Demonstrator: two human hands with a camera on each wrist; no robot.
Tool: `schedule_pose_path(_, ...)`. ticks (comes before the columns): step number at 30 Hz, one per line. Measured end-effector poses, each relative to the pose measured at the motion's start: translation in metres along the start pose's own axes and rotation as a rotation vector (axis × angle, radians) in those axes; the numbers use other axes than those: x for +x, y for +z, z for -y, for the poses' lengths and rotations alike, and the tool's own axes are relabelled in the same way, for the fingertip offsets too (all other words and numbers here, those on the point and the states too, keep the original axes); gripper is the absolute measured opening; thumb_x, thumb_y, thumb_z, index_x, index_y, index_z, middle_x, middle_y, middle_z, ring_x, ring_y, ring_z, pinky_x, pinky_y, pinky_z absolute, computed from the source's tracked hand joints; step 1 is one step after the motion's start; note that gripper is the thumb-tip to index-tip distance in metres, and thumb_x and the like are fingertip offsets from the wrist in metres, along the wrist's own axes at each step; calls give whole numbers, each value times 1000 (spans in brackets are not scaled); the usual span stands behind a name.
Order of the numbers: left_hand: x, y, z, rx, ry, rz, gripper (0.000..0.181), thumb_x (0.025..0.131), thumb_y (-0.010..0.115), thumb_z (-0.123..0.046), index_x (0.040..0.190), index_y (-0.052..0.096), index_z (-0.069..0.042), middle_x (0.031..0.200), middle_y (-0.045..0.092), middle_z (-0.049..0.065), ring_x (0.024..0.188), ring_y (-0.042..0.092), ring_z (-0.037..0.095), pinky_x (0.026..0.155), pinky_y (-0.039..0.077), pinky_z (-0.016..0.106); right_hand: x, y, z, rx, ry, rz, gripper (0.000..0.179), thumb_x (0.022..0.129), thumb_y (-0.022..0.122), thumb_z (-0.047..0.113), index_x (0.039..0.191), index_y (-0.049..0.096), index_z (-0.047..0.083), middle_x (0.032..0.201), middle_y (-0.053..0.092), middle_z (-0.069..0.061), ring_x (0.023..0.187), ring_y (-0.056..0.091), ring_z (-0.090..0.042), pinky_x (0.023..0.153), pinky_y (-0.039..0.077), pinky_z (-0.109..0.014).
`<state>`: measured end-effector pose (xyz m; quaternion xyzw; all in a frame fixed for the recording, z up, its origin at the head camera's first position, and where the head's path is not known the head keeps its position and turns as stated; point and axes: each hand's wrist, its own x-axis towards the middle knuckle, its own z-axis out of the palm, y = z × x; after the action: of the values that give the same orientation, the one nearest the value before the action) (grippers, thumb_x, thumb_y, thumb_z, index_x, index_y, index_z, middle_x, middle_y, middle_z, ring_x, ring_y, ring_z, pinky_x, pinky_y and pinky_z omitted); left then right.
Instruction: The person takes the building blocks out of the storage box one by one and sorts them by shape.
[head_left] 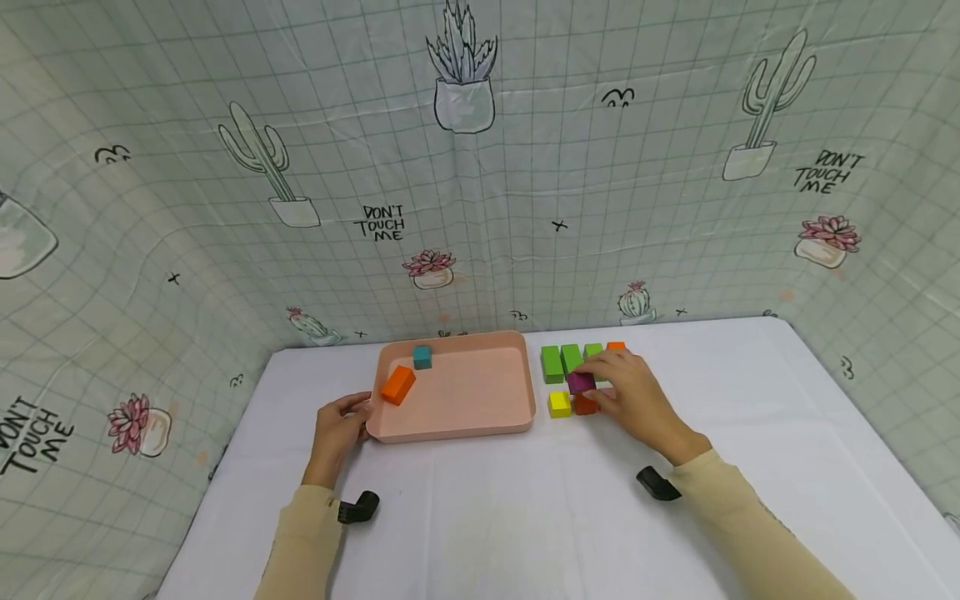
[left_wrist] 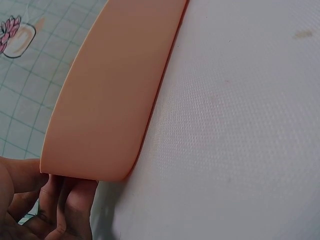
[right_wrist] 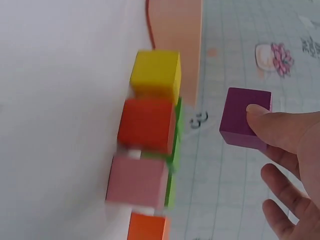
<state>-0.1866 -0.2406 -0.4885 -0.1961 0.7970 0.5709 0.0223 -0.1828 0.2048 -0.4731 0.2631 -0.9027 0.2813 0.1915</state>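
My right hand (head_left: 633,398) pinches a purple block (right_wrist: 246,118) between thumb and fingers, raised above the other blocks. Below it, a yellow block (right_wrist: 156,74), a red block (right_wrist: 146,125) and a pink block (right_wrist: 137,181) stand in a row. Green blocks (head_left: 552,364) lie behind that row, with an orange block (head_left: 616,346) at their right. At the left end of the pink tray (head_left: 465,431), my left hand (head_left: 339,432) grips the rim, thumb on top and fingers against the outer wall. Inside the tray are an orange block (head_left: 398,386) and a teal block (head_left: 422,357).
The white table (head_left: 480,517) reaches back to a hanging cloth (head_left: 510,175) printed with a grid and potted plants. Black wrist mounts (head_left: 358,507) stick out beside both sleeves. The tray stands just left of the loose blocks.
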Motion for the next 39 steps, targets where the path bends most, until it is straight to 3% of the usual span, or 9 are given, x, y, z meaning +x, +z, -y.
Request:
schedule_pose_path(7,1,0,-1,-8,17,-1,36,105,63,-6,138,63,8,113,60,18,68,56,11,59,52,18,-19,-19,-22,-60,32,-44,43,75,89,-10,115,76,1,112,74,-13,105,61,-37,92,47,-59)
schedule_pose_path(17,0,-1,4,1,20,-7,35,105,63,-5,137,64,7,114,62,18,68,57,11,60,53,18,-42,-31,-43,-98,115,-34,41,77,89,-7,115,76,3,112,74,-13,107,60,-37,91,46,-58)
schedule_pose_path(23,0,0,2,-6,25,-4,35,105,63,-5,137,64,8,111,62,17,68,57,11,59,52,18,-48,-34,-52,-120,135,37,40,79,88,-6,116,76,3,111,74,-14,106,61,-39,90,49,-59)
schedule_pose_path(28,-2,-1,0,-11,33,-4,35,105,63,-5,137,63,10,108,62,16,68,57,11,58,52,18,-48,-32,-57,-133,107,82,39,78,88,-6,114,76,3,110,74,-13,103,62,-38,89,50,-57)
schedule_pose_path(39,-3,1,0,16,20,-14,35,105,62,-5,138,63,8,114,61,20,69,56,13,59,52,19,-44,-27,-59,-137,120,162,31,82,87,-1,111,77,3,109,74,-12,104,62,-37,91,51,-58)
